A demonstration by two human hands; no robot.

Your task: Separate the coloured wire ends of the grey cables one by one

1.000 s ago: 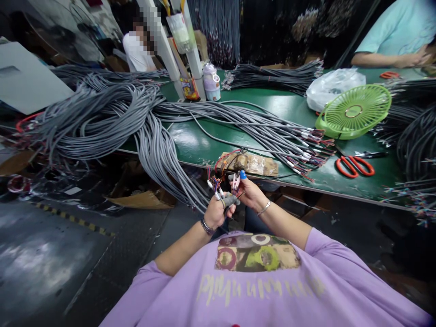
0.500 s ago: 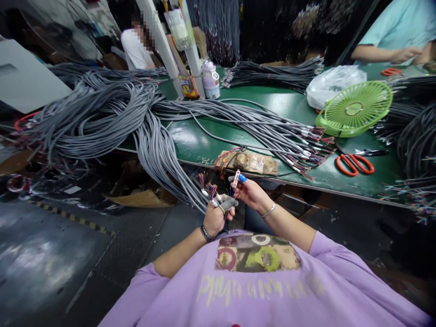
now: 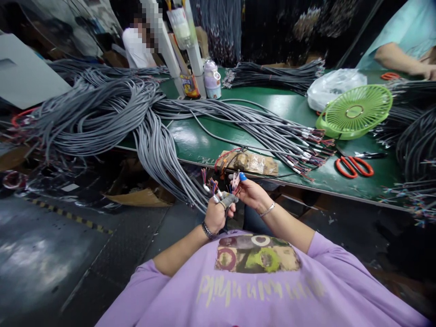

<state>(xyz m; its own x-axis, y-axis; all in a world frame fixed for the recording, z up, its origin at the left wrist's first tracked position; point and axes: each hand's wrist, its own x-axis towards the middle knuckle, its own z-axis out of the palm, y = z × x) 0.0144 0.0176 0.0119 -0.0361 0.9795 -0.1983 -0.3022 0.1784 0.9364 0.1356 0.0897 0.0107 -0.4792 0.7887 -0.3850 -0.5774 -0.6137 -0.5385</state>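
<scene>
My left hand (image 3: 218,214), with grey covers on its fingers, is closed around the ends of several grey cables (image 3: 190,193). Thin coloured wires (image 3: 213,185) fan out above its fist. Close beside it, my right hand (image 3: 254,194) pinches a small pale pink piece (image 3: 235,180) that looks like a little hand tool; its exact kind is unclear. A blue cover wraps one fingertip of that hand. The pink piece is held close to thin wires at the left fingers. Whether it grips a wire is too small to tell.
On the green table (image 3: 185,136) lie more grey cables (image 3: 245,120), a taped cardboard piece (image 3: 254,163), orange-handled scissors (image 3: 354,166), a green fan (image 3: 356,111) and a plastic bag (image 3: 335,84). A purple bottle (image 3: 213,79) stands behind. A co-worker's arm (image 3: 398,59) is at the far right.
The pink piece has tilted and dropped slightly towards the wires in my right hand. My left hand keeps its hold. The co-worker's hand at the far right has shifted right and down.
</scene>
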